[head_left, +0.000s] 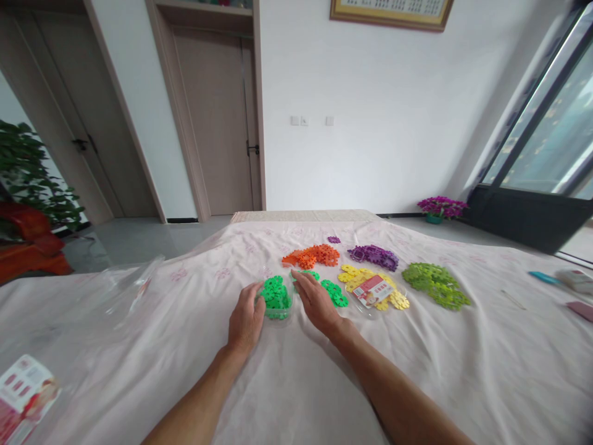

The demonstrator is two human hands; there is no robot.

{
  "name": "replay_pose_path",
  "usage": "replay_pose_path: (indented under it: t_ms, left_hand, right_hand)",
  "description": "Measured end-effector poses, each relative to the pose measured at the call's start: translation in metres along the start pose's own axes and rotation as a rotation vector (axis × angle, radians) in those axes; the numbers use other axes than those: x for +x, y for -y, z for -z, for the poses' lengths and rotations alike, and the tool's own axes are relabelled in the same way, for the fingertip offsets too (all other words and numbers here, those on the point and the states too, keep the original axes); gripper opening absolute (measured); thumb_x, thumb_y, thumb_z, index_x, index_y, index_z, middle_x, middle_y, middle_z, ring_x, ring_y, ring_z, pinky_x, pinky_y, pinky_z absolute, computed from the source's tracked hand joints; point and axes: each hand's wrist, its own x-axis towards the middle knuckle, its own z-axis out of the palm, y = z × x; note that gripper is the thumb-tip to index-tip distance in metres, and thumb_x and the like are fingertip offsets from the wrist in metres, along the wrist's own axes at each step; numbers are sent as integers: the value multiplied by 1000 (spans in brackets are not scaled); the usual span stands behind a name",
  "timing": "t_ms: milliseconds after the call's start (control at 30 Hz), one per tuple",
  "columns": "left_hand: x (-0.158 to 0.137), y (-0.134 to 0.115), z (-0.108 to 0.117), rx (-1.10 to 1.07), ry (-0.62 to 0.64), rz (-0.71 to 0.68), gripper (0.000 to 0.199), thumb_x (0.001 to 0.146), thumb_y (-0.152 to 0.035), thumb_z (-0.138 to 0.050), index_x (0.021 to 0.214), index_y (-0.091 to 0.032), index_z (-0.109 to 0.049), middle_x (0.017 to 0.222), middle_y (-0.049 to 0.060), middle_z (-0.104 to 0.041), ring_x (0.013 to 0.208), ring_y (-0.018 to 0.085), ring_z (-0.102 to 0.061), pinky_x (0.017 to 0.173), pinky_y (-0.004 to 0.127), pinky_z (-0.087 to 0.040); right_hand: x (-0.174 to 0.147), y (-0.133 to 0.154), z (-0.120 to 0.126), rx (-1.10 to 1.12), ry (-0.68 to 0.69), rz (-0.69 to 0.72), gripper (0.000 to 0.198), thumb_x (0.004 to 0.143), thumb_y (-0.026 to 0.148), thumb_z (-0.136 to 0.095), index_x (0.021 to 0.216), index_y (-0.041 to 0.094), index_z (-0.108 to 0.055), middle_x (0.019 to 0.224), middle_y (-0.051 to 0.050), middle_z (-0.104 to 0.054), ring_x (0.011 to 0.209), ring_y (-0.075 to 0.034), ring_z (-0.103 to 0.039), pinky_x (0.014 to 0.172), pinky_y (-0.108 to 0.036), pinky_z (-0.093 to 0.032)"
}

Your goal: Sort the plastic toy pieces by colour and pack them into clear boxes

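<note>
A small clear plastic container (278, 314) stands on the cloth, filled with green flower-shaped plastic pieces (274, 289). My left hand (247, 315) curves around its left side, thumb and fingers against the wall. On the other side, my right hand (317, 301) is held with fingers stretched out, slightly apart from the container and partly covering some loose green pieces (334, 293). A clear lid with a red and white label (372, 290) rests over a pile of yellow pieces (399, 301), to the right of my right hand.
Behind lie orange pieces (315, 254), purple pieces (374, 256) and one lone purple piece (333, 239). Light green pieces (436, 285) form a pile at right. A clear plastic bag (106, 309) spreads over the left of the cloth (287, 395). A blue object (543, 277) lies far right.
</note>
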Motion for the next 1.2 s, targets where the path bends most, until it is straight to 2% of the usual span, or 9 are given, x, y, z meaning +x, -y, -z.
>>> replay_pose_path:
  t_ms: [167, 300, 433, 600, 800, 900, 967, 1067, 1200]
  left_hand:
    - [0, 6, -1, -19, -36, 34, 43, 90, -21, -36, 129, -19, -54, 134, 8, -56, 128, 20, -49, 111, 39, -37]
    - [1, 9, 0, -24, -86, 126, 47, 89, -17, -33, 132, -18, -52, 136, 9, -55, 131, 22, -47, 112, 40, -37]
    - [1, 9, 2, -21, -103, 157, 46, 90, -21, -37, 133, -21, -51, 138, 9, -54, 131, 23, -47, 112, 40, -36]
    - [3, 7, 3, -33, -118, 172, 45, 91, -26, -37, 133, -19, -50, 137, 10, -54, 131, 22, -48, 112, 37, -37]
    - [3, 9, 4, -37, -120, 182, 47, 91, -27, -38, 136, -17, -46, 140, 12, -52, 132, 23, -47, 112, 38, -37]
    - [3, 9, 4, -43, -126, 186, 47, 92, -26, -38, 137, -17, -45, 139, 12, -53, 131, 23, -48, 111, 38, -38]
    - [3, 9, 4, -45, -124, 190, 47, 91, -26, -38, 137, -17, -44, 138, 12, -53, 129, 23, -50, 109, 38, -39]
    - [4, 8, 4, -50, -120, 195, 47, 92, -26, -38, 138, -17, -43, 138, 13, -54, 127, 23, -51, 107, 38, -41]
    - [4, 8, 4, -49, -118, 191, 47, 92, -25, -38, 138, -18, -43, 136, 13, -55, 128, 23, -51, 107, 39, -41]
  right_hand:
    - [-4, -18, 4, -123, -11, -149, 37, 98, 24, -36, 130, 22, -56, 122, -10, -61, 112, -20, -57, 97, -33, -44]
    - [-5, -28, 8, -307, 59, -293, 37, 96, 23, -41, 129, 21, -57, 129, -9, -59, 118, -20, -52, 103, -32, -38]
    - [-3, -24, 7, -486, 133, -362, 41, 96, 28, -42, 136, 21, -51, 137, -9, -54, 123, -22, -45, 104, -34, -34]
    - [1, -17, 1, -564, 181, -355, 42, 97, 33, -43, 137, 24, -49, 138, -8, -53, 123, -24, -43, 101, -35, -33]
    - [21, -21, -4, -596, 256, -346, 42, 94, 41, -48, 132, 25, -54, 129, -7, -59, 117, -24, -46, 94, -35, -35]
    - [38, -26, -8, -647, 298, -339, 38, 93, 42, -51, 124, 24, -61, 121, -8, -63, 114, -25, -48, 92, -34, -36]
    - [47, -28, -12, -680, 354, -335, 33, 91, 42, -53, 112, 22, -68, 115, -9, -66, 112, -25, -49, 90, -34, -37]
    - [58, -28, -18, -713, 432, -310, 27, 89, 37, -57, 96, 18, -73, 108, -13, -68, 111, -28, -51, 90, -36, -38]
    - [65, -26, -25, -699, 465, -291, 21, 89, 19, -54, 96, 15, -73, 103, -16, -70, 108, -27, -56, 90, -36, -40]
